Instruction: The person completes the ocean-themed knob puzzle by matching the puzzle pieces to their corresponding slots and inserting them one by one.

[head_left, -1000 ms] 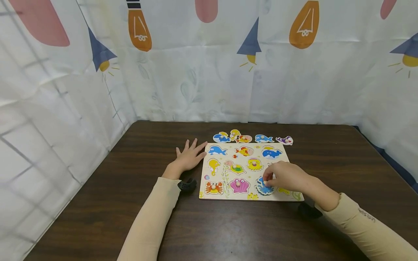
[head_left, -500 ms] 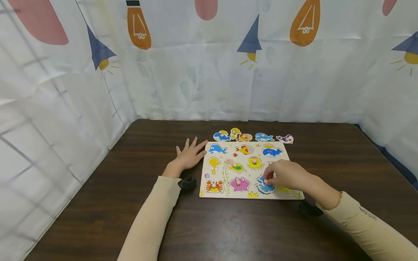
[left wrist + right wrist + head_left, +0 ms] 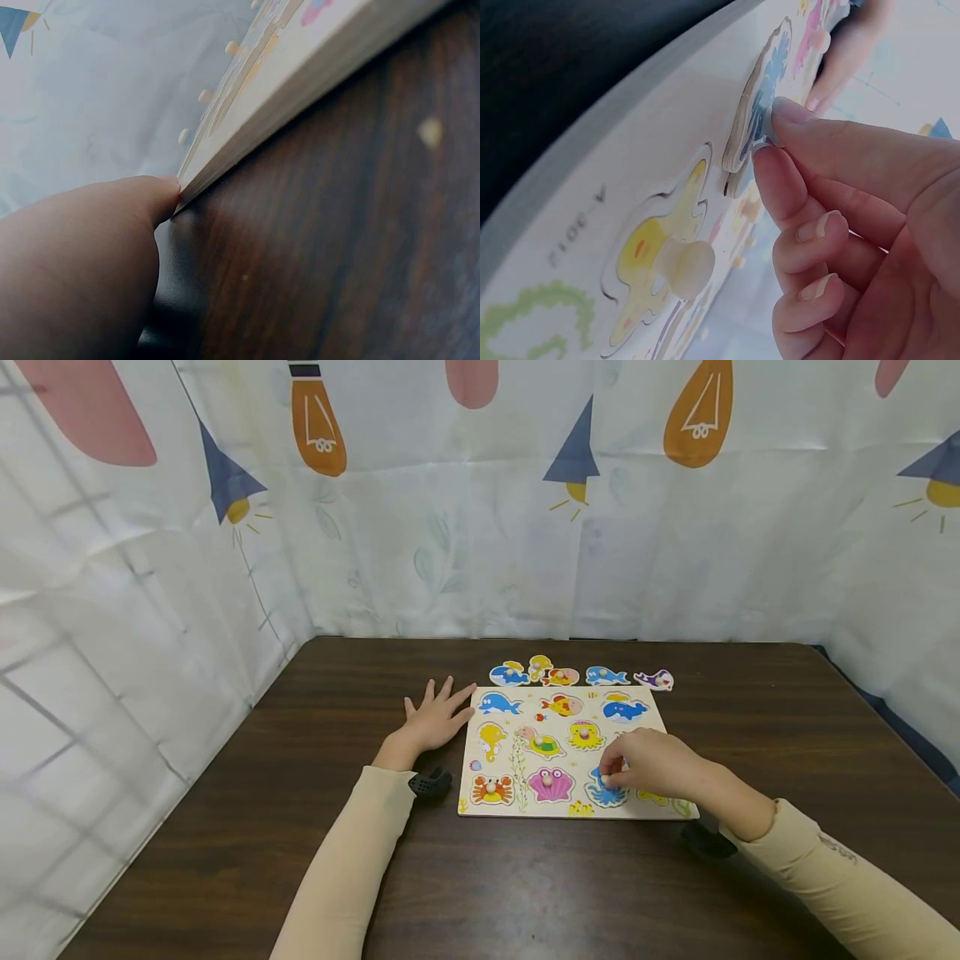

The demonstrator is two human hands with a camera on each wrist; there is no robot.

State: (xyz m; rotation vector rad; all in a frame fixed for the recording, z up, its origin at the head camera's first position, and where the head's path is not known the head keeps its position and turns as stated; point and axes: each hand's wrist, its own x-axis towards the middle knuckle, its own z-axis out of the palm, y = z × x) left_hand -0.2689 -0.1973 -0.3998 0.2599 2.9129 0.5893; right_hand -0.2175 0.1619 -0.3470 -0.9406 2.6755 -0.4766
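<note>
My right hand (image 3: 656, 764) pinches the knob of a blue tentacled puzzle piece (image 3: 606, 796) between thumb and index finger, low on the right of a pale wooden puzzle board (image 3: 540, 812). In the right wrist view, this blue piece (image 3: 759, 105) shows its wooden edge standing above the board face. The other fingers curl loosely beneath. My left hand (image 3: 427, 727) lies with spread fingers on the table, its fingertips right at the board's left edge. Crab (image 3: 492, 789), pink shell (image 3: 551, 786), turtle (image 3: 542, 743) and yellow octopus (image 3: 586, 737) pieces sit in the board.
Behind the board lie loose pieces: a blue whale (image 3: 508, 675), a yellow seahorse (image 3: 539, 666), a red-and-yellow fish (image 3: 561, 677), another blue whale (image 3: 606, 677) and a purple piece (image 3: 655, 681). A patterned curtain (image 3: 480, 552) hangs behind the dark wooden table (image 3: 540, 877).
My right hand has shifted very slightly left with the blue piece, whose pale surrounding outline shows more clearly now. The left hand and the board have stayed put.
</note>
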